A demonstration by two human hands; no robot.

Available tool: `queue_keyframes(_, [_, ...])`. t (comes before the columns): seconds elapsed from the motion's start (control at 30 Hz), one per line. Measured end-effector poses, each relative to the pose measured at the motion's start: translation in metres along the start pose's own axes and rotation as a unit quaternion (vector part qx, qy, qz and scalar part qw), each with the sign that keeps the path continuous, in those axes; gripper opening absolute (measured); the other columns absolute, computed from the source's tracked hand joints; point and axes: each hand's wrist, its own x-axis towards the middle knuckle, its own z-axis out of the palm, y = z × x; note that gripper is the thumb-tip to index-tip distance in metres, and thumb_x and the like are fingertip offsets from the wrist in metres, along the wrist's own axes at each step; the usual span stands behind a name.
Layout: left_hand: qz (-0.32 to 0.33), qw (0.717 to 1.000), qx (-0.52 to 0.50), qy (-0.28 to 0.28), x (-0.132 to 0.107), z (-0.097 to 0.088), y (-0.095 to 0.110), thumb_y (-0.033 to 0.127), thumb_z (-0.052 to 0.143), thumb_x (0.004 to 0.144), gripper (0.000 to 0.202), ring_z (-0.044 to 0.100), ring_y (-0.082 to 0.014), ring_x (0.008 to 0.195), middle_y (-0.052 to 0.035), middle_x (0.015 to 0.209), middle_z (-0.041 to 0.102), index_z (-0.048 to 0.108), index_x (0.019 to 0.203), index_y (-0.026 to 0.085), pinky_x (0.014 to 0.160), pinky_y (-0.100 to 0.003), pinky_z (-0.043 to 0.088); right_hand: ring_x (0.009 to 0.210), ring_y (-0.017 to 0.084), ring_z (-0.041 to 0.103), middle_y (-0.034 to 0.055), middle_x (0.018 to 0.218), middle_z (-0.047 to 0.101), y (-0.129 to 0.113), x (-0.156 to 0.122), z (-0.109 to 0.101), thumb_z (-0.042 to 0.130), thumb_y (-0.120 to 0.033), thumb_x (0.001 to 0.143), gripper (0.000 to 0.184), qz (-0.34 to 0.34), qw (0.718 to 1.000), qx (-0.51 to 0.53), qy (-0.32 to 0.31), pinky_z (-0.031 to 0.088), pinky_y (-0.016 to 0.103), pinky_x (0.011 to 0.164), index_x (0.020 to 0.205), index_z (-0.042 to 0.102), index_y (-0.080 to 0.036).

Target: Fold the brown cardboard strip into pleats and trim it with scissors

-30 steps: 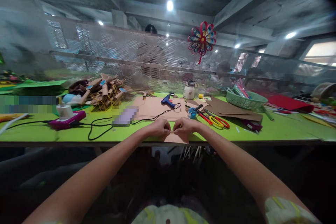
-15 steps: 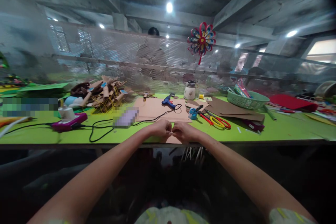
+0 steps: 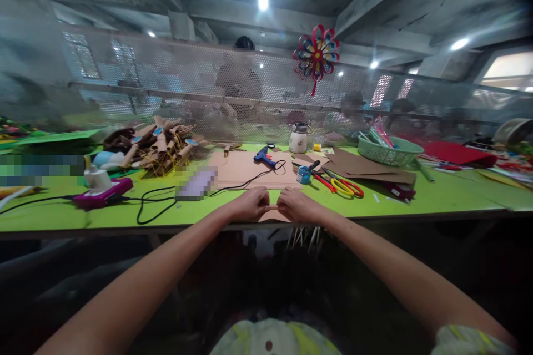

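At the table's front edge, a piece of brown paper (image 3: 275,215) spans the gap between my hands, its far edge seemingly rolled or folded. My left hand (image 3: 251,203) is closed on its left side, fingers curled inward. Opposite it, my right hand (image 3: 297,205) pinches the right side of that edge. Just beyond my hands lie larger brown sheets (image 3: 233,169), with a blue glue gun (image 3: 265,157) on top, its black cord trailing left. A small blue jar (image 3: 303,176) with a dark-handled tool stands beyond my right hand, beside red and yellow scissors (image 3: 343,186).
A purple power strip (image 3: 106,194) with cords and a blurred pale slab (image 3: 196,183) lie left. Behind them is a pile of brown paper rolls (image 3: 166,147). A white flask (image 3: 298,140), cardboard sheets (image 3: 366,167) and a green basket (image 3: 389,152) stand right. Mesh backs the table; a person is beyond.
My hands have moved slightly apart, showing more of the paper's edge between them. The whole view has shifted a little.
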Motion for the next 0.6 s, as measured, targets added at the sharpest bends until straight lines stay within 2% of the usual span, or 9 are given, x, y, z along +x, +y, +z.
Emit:
queue_keyframes(0.13, [0.018, 1.000, 0.006, -0.015, 0.000, -0.002, 0.001, 0.023, 0.056, 0.078, 0.012, 0.048, -0.0140, 0.069, -0.0030, 0.074, 0.056, 0.058, 0.072, 0.014, 0.060, -0.023, 0.034, 0.082, 0.017, 0.048, 0.0078, 0.086, 0.059, -0.002, -0.004, -0.011, 0.052, -0.018, 0.088, 0.010, 0.006, 1.000, 0.003, -0.012, 0.035, 0.028, 0.071, 0.086, 0.060, -0.013])
queue_keyframes(0.27, [-0.007, 0.999, 0.021, -0.033, 0.005, -0.005, 0.005, 0.022, 0.055, 0.076, 0.011, 0.049, -0.0136, 0.067, -0.0029, 0.072, 0.058, 0.062, 0.073, 0.014, 0.059, -0.023, 0.034, 0.082, 0.017, 0.051, 0.0083, 0.086, 0.061, -0.007, -0.002, -0.020, 0.053, -0.018, 0.087, 0.009, 0.048, 0.998, -0.005, -0.042, 0.035, 0.027, 0.068, 0.084, 0.060, -0.013])
queue_keyframes(0.43, [0.004, 0.995, 0.057, -0.076, 0.018, -0.009, 0.010, 0.026, 0.055, 0.075, 0.016, 0.046, -0.0125, 0.058, -0.0031, 0.065, 0.060, 0.067, 0.074, 0.015, 0.052, -0.022, 0.030, 0.084, 0.019, 0.055, 0.0103, 0.090, 0.063, -0.017, 0.013, -0.018, 0.048, -0.021, 0.089, 0.015, 0.054, 0.997, -0.021, -0.057, 0.035, 0.027, 0.067, 0.094, 0.060, -0.013])
queue_keyframes(0.5, [0.019, 0.995, 0.073, -0.070, 0.019, -0.008, 0.010, 0.025, 0.055, 0.075, 0.016, 0.047, -0.0126, 0.059, -0.0035, 0.066, 0.060, 0.067, 0.071, 0.015, 0.053, -0.022, 0.031, 0.083, 0.019, 0.055, 0.0100, 0.091, 0.063, -0.019, 0.015, -0.016, 0.046, -0.022, 0.089, 0.016, 0.052, 0.997, -0.019, -0.053, 0.034, 0.026, 0.065, 0.096, 0.059, -0.013])
queue_keyframes(0.6, [0.012, 0.996, 0.077, -0.048, 0.017, -0.005, 0.010, 0.026, 0.055, 0.074, 0.016, 0.046, -0.0126, 0.059, -0.0036, 0.067, 0.058, 0.064, 0.068, 0.013, 0.053, -0.023, 0.031, 0.078, 0.018, 0.055, 0.0099, 0.087, 0.063, -0.016, 0.008, -0.016, 0.047, -0.026, 0.090, 0.017, 0.075, 0.995, -0.023, -0.054, 0.032, 0.026, 0.062, 0.089, 0.058, -0.013])
